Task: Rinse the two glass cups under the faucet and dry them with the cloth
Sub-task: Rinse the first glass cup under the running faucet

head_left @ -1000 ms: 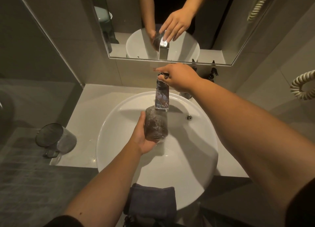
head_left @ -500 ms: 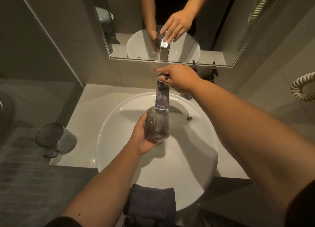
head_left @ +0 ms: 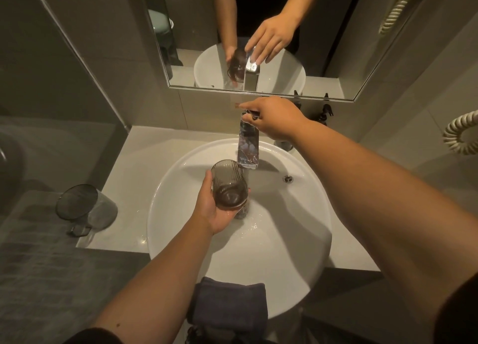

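My left hand point(head_left: 210, 211) grips a ribbed smoked glass cup point(head_left: 228, 186) over the white round basin point(head_left: 297, 253), just left of the chrome faucet spout point(head_left: 248, 147). The cup stands nearly upright with its mouth towards the mirror. A thin stream of water falls from the spout just right of the cup. My right hand point(head_left: 274, 117) rests on the faucet handle at the back, fingers curled over it. A second glass cup point(head_left: 85, 208) lies tilted on the counter at the left. A dark folded cloth point(head_left: 230, 305) hangs over the basin's near rim.
A mirror point(head_left: 323, 46) on the wall behind the faucet reflects both hands. Dark pump bottles point(head_left: 326, 113) stand at the back right of the counter. A coiled white cord point(head_left: 457, 134) hangs at the right wall. A grey textured surface point(head_left: 38, 279) lies lower left.
My left hand has moved the cup left out from under the spout and turned it upright. My right hand stays on the faucet handle.
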Demonstrator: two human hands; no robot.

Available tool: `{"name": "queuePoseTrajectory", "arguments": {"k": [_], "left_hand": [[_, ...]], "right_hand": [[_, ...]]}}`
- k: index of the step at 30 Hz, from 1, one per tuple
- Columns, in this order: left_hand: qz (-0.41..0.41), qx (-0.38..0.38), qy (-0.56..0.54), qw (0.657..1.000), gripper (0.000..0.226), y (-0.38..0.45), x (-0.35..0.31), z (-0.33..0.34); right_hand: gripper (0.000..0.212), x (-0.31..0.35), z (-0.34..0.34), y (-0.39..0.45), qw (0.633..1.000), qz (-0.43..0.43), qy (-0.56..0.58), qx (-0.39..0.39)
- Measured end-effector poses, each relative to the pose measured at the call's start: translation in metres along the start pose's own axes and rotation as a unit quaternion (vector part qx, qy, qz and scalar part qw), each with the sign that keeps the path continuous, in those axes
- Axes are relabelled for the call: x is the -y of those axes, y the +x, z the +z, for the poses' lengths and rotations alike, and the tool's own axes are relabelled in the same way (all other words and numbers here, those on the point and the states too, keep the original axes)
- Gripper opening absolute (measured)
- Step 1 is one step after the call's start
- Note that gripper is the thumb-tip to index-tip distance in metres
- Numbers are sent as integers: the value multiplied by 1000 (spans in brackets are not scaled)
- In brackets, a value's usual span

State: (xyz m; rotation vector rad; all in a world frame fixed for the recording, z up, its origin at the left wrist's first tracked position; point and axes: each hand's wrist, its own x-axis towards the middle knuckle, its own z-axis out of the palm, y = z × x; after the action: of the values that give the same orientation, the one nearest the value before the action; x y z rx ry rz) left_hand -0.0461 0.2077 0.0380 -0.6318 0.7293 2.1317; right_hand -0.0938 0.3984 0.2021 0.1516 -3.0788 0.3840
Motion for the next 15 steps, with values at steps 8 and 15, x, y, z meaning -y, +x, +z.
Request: {"name": "queuePoseTrajectory", "arguments": {"k": [8,15], "left_hand": [[53,-79,-10,995,63,-2,7,40],[18,-104,0,994,65,-2,15,44]], "right_hand": [[32,1,-1,-1,1000,-1,-6,-4],[33,0,-1,-1,1000,-5,-4,-6]]}}
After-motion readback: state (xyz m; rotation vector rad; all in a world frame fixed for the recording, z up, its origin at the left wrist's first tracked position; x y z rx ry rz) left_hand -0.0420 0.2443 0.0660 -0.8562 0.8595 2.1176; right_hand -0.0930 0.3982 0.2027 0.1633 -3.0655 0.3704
